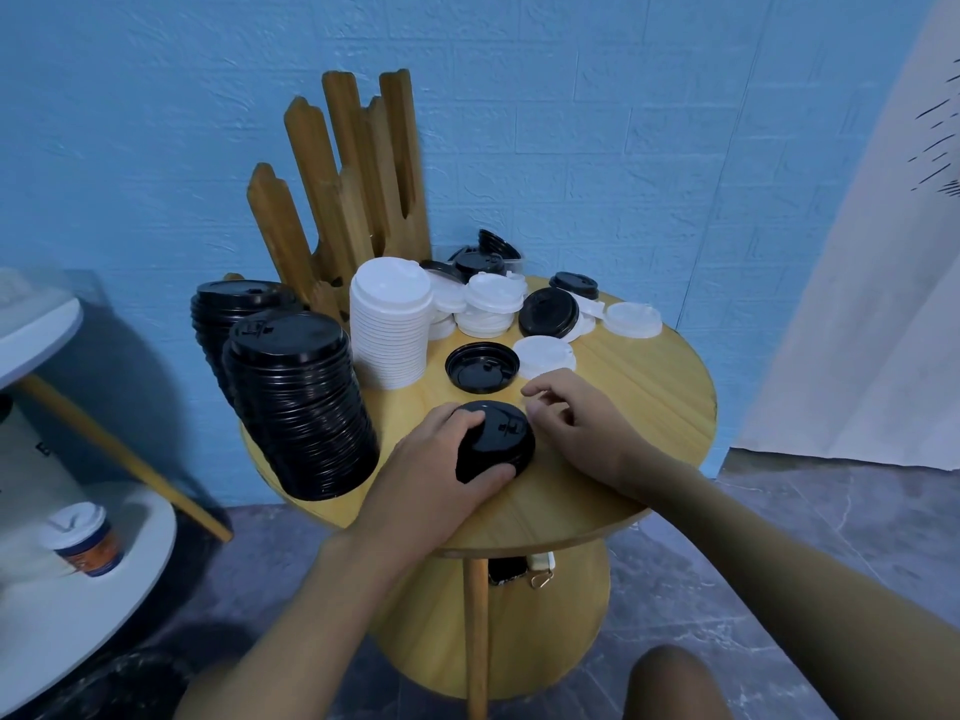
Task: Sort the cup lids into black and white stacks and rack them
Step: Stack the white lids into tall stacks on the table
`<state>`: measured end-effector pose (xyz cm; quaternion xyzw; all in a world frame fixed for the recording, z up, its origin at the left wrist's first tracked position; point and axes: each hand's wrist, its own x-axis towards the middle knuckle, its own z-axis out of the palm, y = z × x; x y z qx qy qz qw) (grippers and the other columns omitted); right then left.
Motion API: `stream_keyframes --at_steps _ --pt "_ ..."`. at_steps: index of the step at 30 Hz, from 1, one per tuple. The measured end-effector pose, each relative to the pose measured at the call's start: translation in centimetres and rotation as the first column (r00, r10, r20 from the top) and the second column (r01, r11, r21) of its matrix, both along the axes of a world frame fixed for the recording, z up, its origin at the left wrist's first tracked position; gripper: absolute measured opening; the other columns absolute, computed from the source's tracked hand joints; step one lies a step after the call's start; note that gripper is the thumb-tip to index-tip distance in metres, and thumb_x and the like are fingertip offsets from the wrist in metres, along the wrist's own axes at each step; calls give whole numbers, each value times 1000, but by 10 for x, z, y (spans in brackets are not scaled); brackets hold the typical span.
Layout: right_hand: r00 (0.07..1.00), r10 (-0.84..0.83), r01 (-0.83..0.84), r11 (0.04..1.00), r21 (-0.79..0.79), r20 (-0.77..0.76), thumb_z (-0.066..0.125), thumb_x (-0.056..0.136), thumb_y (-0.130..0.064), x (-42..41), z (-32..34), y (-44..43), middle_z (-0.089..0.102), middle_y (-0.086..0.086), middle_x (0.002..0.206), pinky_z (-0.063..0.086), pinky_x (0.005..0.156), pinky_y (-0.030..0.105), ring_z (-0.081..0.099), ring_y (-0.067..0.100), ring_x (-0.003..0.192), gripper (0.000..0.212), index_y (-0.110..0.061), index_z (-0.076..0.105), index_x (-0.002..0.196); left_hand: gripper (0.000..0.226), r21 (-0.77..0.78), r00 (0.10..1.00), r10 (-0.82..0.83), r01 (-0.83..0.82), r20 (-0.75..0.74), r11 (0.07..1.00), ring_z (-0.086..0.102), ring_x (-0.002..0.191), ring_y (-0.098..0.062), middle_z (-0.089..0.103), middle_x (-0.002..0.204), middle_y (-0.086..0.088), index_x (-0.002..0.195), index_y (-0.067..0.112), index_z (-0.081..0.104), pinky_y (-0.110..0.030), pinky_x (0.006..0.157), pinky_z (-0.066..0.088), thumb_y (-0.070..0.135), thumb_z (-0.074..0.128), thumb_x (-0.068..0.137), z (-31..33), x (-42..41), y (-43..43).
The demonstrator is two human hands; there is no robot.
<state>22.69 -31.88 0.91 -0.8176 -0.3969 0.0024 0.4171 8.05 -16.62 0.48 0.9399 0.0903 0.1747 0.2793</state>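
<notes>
While most of the lids already stand sorted, the job is roughly two-thirds done by my reckoning, and none of it is racked. On the left of the round table (pixel 649 407) rise two tall black stacks, one near (pixel 301 402) and one behind it (pixel 228 309), with a white stack (pixel 389 330) just to their right. The wooden rack (pixel 353 189) at the far left edge shows no lids in its slots, as far as can be seen.

At the near middle, the left hand (pixel 441 459) grips a short stack of black lids (pixel 501 439) that sits on the tabletop, its fingers over the far rim and its thumb curled round the near edge. The right hand (pixel 576 423) lies just beside that stack, fingers loosely curled and holding nothing.

What is left lies to the far right: an upturned black lid (pixel 482 367), a flat white lid (pixel 545 356) beside it, and a mixed heap (pixel 493 304) of white and black lids beyond. A black lid (pixel 548 313) leans on the heap, and a single white lid (pixel 634 319) lies near the right edge. These need sorting, then every stack must go into the rack.
</notes>
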Motion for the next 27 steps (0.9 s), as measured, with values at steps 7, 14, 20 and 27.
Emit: stream_keyframes --at_steps 7,14,20,27 --pt "984 8 12 993 -113 179 58 96 -18 25 -3 35 54 -6 133 40 90 21 51 11 109 40 -19 53 135 59 -21 994 93 -92 52 996 46 113 -3 40 131 16 137 22 43 -20 88 38 53 63 90 -7 -5 -1" --pt "987 -12 30 994 -109 161 64 90 -10 32 -5 44 61 -2 103 47 85 30 54 14 89 32 -14 64 122 62 -21 991 118 -116 58 993 45 117 -5 41 132 12 138 23 41 -20 91 38 56 62 90 -8 -1 4" --pt "988 -6 10 1000 -26 154 60 94 -14 13 2 29 56 -4 91 40 72 21 50 10 80 9 -17 67 99 59 -42 990 138 -136 38 990 47 117 -11 47 127 10 132 24 44 -33 98 44 57 64 87 -8 1 6" --pt "976 -103 165 923 347 -190 44 103 -16 -13 8 -3 45 9 66 36 52 17 41 11 56 8 -13 51 101 54 -18 992 126 -126 24 992 49 112 -12 48 117 11 124 26 45 -38 98 44 58 66 85 -5 2 7"
